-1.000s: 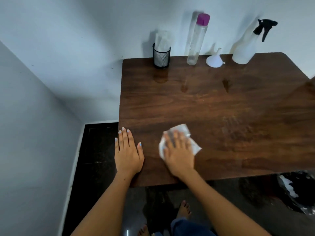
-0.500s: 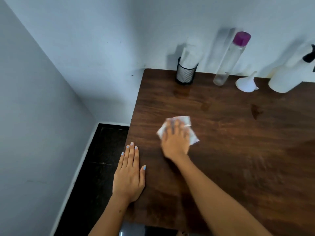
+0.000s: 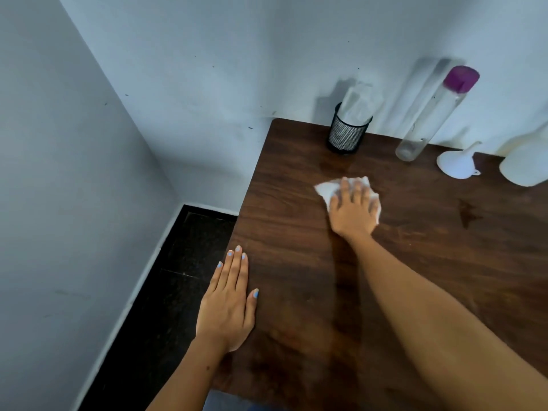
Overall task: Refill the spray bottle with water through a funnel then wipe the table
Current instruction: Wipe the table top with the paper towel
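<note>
With my right hand flat, fingers spread, pressing the tissue on the counter and my left hand resting flat at its edge, a careless sweep ahead-right could topple the funnel or, beyond it, what looks like the spray bottle.

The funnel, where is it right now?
In the head view, the funnel sits far right on the table, between the purple-capped bottle and the spray bottle.

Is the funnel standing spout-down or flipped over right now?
Flipped over: the funnel rests wide mouth down on the table, spout pointing up.
</note>
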